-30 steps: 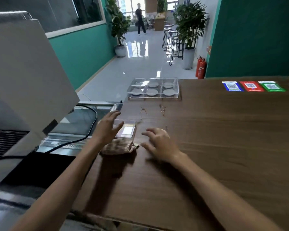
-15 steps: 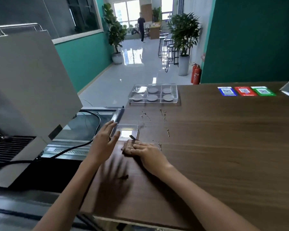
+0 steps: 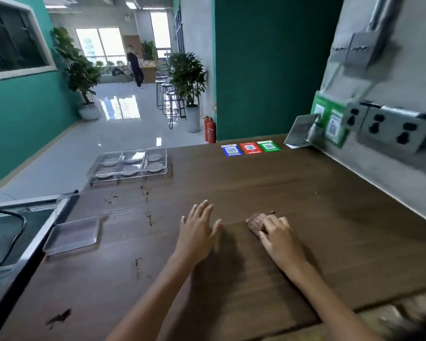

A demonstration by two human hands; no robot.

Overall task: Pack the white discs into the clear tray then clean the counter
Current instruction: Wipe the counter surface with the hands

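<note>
While crumbs [image 3: 146,193] dot counter [image 3: 256,183], small clear lid [image 3: 73,235] left, stickers [image 3: 250,148] far

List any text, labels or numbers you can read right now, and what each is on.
No text is readable.
Blue, red and green cards on the counter: QR-style squares, print too small.
Green stickers on the wall: QR-style squares, blurred.
White card leaning at the wall: blurred.
Fire extinguishers: labels too small.
</note>
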